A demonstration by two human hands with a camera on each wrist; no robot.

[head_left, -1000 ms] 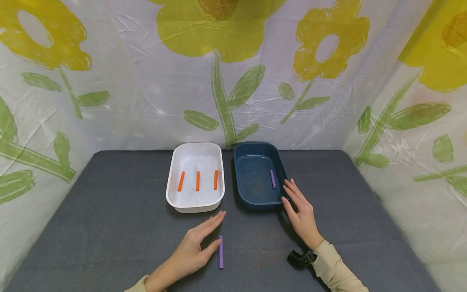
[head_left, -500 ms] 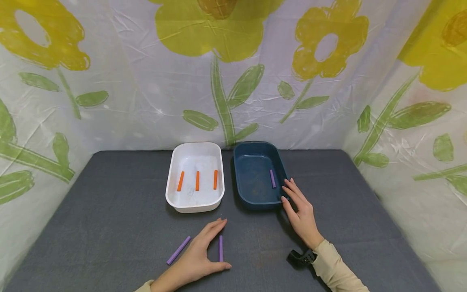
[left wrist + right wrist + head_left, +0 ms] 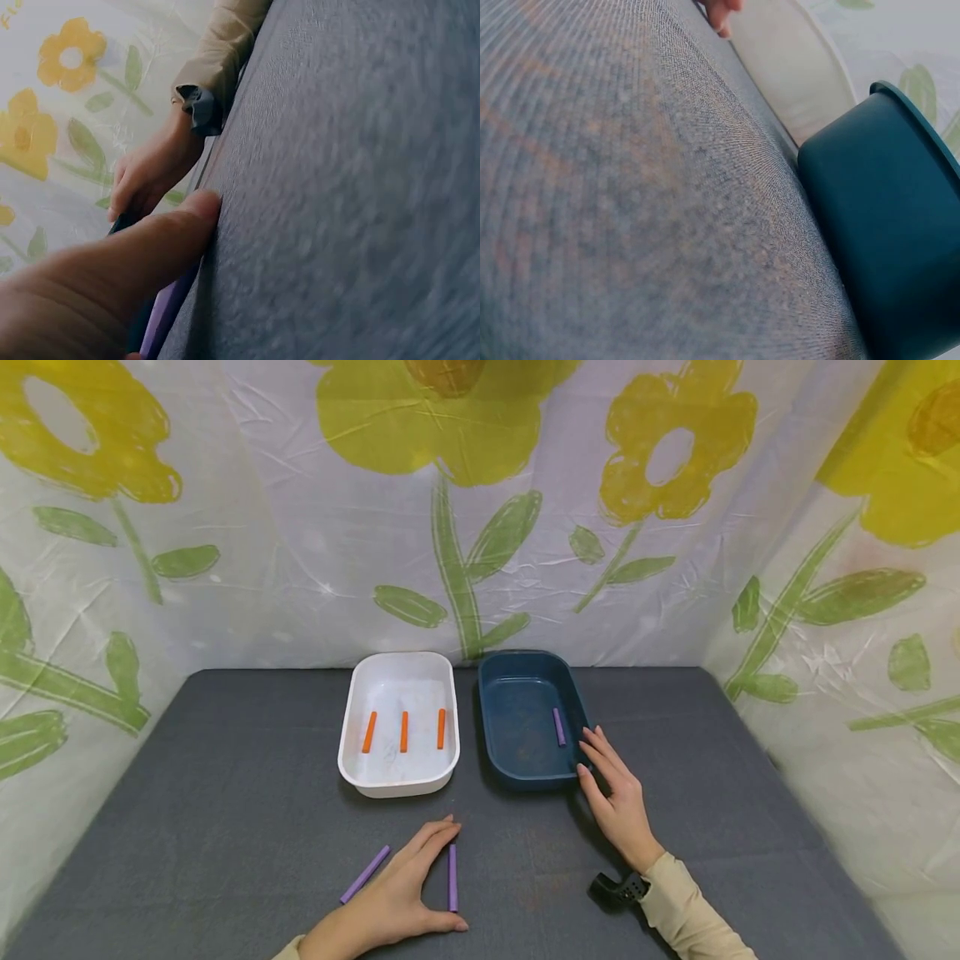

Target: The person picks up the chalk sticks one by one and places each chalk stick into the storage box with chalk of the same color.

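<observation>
Hands, two, bare. The left hand (image 3: 397, 889) gripped nothing: thumb and fingers stood spread in a curve about both ends of the first purple stick (image 3: 452, 877), a slight gap showing at its far end; thumb contact could not be told. The right hand (image 3: 621, 802), fingers loosely extended, rested against the blue tray (image 3: 517, 731) at its near right corner, clenching nothing.
First purple stick: lay on the table (image 3: 225, 827) just right of the left palm, long axis pointing away from the person; the left hand was much the nearer.
Second purple stick (image 3: 365, 874): slim, straight, lay just left of the left hand, far end slanted rightward.
Blue tray: smooth, round-cornered, held a third purple stick (image 3: 558, 727).
White tray (image 3: 397, 791): glossy, held three orange sticks (image 3: 404, 732), set apart.
Table: wore dark grey, ribbed cloth.
Backdrop (image 3: 300, 552): was creased, shiny sheeting with yellow flowers
</observation>
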